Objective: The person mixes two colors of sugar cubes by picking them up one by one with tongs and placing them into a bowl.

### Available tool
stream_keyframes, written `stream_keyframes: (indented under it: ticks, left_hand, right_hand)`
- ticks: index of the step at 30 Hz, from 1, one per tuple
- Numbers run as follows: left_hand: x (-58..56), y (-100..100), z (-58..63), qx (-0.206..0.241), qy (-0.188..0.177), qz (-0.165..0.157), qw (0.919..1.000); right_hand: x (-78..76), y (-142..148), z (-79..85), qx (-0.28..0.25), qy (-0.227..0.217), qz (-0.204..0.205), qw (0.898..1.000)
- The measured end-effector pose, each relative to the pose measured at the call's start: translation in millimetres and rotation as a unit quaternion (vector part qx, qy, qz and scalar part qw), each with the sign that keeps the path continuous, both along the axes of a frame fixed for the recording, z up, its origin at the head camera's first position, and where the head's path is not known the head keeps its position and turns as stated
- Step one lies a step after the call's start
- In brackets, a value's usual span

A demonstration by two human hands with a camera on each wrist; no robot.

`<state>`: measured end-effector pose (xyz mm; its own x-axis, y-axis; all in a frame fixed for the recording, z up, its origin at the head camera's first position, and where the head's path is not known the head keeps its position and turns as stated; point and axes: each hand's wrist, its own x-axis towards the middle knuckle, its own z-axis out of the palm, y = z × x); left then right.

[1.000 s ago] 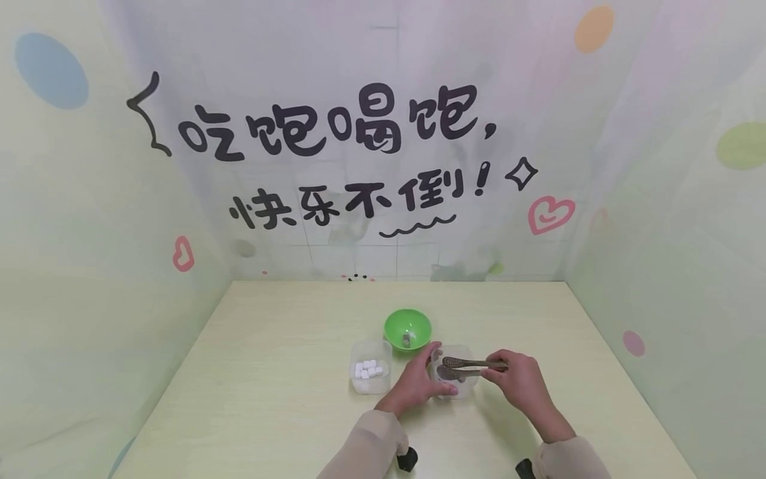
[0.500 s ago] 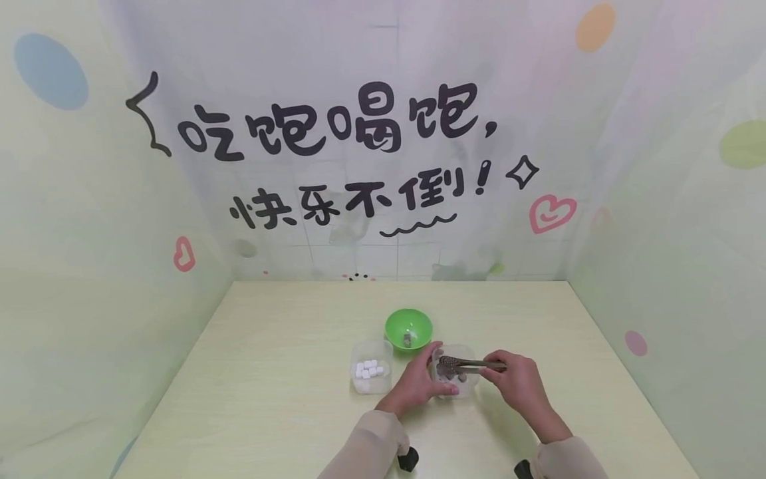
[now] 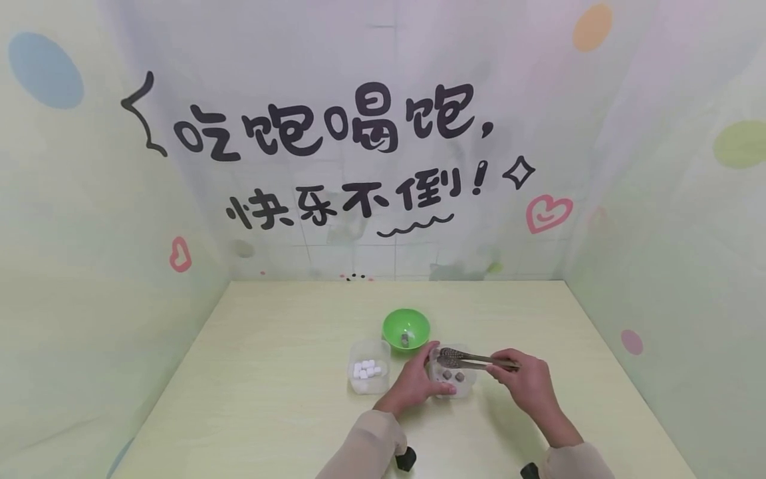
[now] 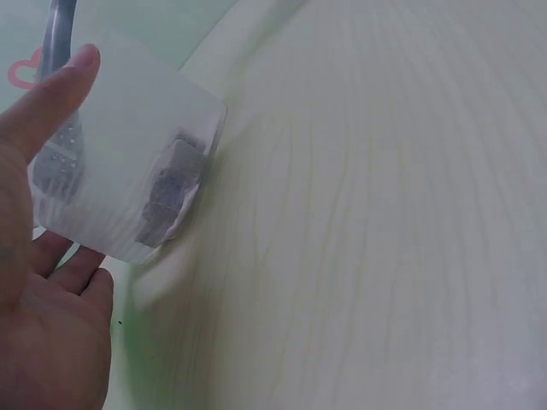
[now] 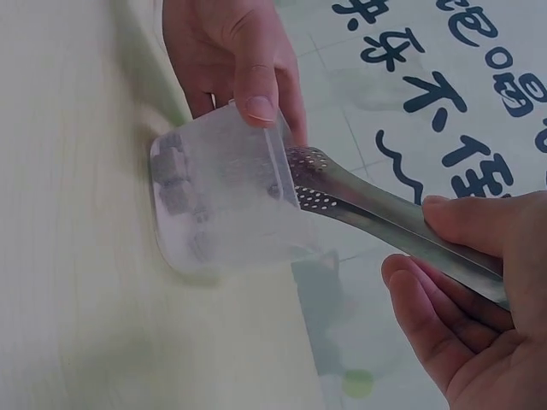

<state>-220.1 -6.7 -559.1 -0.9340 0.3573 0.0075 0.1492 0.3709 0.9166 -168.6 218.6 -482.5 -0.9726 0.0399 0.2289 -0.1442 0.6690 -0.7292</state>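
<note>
My left hand holds a clear plastic container by its sides, thumb on the near side and fingers behind. Grey cubes lie at the container's bottom; two show in the head view. Between thumb and fingers of my right hand are metal tongs with perforated tips. The tongs' tips stand close together at the container's mouth, over its left back part; whether they pinch a cube I cannot tell. A green bowl with a grey cube inside stands just behind my left hand.
Left of my left hand is a second clear container holding several white cubes. The pale wooden table is enclosed by printed cloth walls at the back and both sides.
The tongs' tips have come together from a wider spread. The tongs have risen a little and drawn back slightly, uncovering two grey cubes. My left hand keeps its hold on the container.
</note>
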Motion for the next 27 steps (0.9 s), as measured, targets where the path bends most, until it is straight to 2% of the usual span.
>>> stream_keyframes:
  ticks: [6,11,17,27]
  left_hand:
    - [-0.2,0,-1.0,0.004,-0.004,0.003,1.0]
    - [0.0,0,-0.6,0.007,-0.004,0.001,1.0]
    - [0.3,0,-2.2,0.012,-0.006,0.003,0.9999]
    - [0.2,0,-2.0,0.015,-0.015,0.008,0.9998]
  right_hand:
    - [5.8,5,8.4,-0.031,0.044,-0.004,0.999]
    - [4.3,5,10.1,-0.055,0.074,-0.003,0.996]
    - [-0.9,0,8.9,-0.073,0.084,-0.009,0.994]
    - [-8.7,-9,7.8,-0.101,0.077,-0.019,0.992]
